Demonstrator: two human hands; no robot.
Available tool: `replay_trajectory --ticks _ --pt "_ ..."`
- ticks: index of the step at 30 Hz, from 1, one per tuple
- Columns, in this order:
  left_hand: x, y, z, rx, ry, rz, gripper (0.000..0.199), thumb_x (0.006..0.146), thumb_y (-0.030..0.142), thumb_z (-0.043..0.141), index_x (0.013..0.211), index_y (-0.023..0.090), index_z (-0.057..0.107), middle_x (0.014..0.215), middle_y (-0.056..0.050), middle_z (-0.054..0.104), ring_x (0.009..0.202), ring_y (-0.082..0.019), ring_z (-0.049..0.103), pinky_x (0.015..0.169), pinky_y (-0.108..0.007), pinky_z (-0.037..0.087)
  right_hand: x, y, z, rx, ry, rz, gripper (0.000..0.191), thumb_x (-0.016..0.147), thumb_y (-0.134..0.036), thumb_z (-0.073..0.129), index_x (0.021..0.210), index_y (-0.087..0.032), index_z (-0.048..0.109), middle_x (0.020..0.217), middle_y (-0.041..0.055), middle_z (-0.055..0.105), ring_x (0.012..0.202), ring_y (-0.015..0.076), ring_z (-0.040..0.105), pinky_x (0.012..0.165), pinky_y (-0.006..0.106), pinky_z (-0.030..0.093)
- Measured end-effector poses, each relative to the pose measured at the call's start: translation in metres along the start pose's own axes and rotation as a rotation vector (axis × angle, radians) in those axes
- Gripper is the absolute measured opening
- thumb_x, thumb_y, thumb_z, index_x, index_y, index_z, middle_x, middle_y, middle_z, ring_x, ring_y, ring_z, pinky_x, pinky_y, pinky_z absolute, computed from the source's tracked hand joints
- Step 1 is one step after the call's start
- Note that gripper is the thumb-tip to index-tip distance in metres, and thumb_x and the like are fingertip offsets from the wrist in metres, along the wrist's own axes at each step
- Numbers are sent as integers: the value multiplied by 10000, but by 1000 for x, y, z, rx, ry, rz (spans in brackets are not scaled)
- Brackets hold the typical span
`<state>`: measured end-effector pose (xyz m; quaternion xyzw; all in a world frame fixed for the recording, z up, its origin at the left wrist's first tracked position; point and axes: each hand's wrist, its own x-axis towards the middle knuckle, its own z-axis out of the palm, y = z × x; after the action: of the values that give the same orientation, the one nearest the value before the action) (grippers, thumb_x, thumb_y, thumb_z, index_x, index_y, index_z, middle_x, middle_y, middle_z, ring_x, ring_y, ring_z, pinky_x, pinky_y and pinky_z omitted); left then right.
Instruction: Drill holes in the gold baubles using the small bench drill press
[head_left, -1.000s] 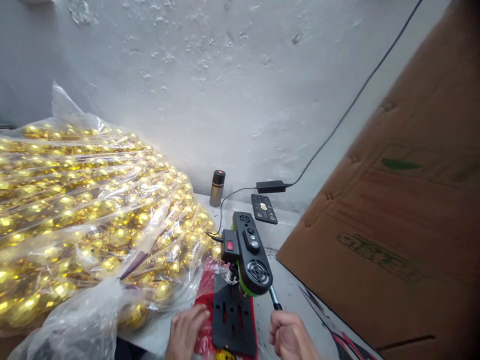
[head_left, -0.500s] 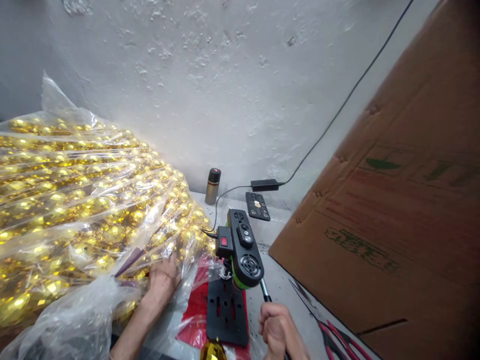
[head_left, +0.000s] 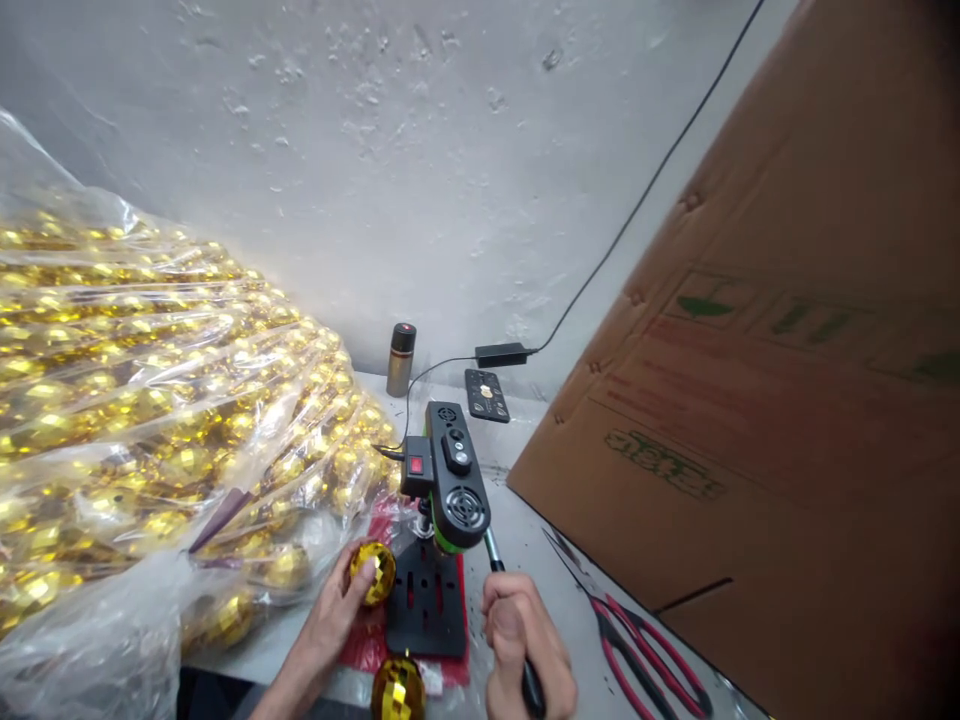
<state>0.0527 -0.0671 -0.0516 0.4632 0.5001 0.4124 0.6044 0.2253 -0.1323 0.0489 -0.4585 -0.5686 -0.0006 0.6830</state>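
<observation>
Between the thumb and fingers of my left hand (head_left: 330, 610) is a gold mirrored ball (head_left: 373, 574), held at the left edge of a small bench drill press (head_left: 457, 490). Its black slotted base plate (head_left: 426, 610) lies on red plastic (head_left: 367, 645). My right hand (head_left: 525, 645) is wrapped round the black-gripped lever (head_left: 533, 690) on the press's right side. A second gold mirrored ball (head_left: 398, 690) sits in front of the base plate, at the bottom of the view. The press head hides the drill tip.
A clear plastic bag (head_left: 172, 400) full of gold balls fills the left. Red-and-black scissors (head_left: 637, 640) lie beside a large cardboard box (head_left: 750, 400) at right. Behind the press stand a capped bottle (head_left: 401, 360), a phone (head_left: 487, 395) and a corded power adapter (head_left: 502, 354).
My left hand has come away from the bag toward the press and now holds a gold ball. My right hand stays on the lever. The whole view has shifted slightly.
</observation>
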Motion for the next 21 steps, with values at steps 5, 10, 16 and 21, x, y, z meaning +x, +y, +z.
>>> replay_trajectory --ticks 5,10,16,21 --pt "11 0 11 -106 -48 -97 901 681 867 729 1297 220 620 1079 -113 771 884 -289 766 745 -413 629 -2 2 -1 4 -28 -16 310 1051 -55 425 794 -218 486 712 -11 519 629 120 528 574 258 403" --pt "10 9 13 -139 -20 -67 894 659 776 816 1313 204 602 1161 -131 780 1088 -348 760 939 -481 615 0 -5 -1 -2 -11 45 304 1063 -88 434 797 -213 509 734 1 545 630 125 530 565 269 382" --pt "14 7 25 8 -50 55 825 649 800 802 1195 210 619 1156 -135 802 1160 -359 748 1038 -494 582 31 -16 -9 25 -104 17 281 1037 -67 452 812 -205 548 704 -9 541 590 111 519 527 241 392" --pt "16 -8 35 152 18 180 732 750 679 784 1276 204 601 1326 -170 757 1291 -359 696 1156 -531 512 45 -20 -10 4 -122 12 291 1036 -50 445 801 -214 494 692 -27 495 589 98 499 544 218 400"
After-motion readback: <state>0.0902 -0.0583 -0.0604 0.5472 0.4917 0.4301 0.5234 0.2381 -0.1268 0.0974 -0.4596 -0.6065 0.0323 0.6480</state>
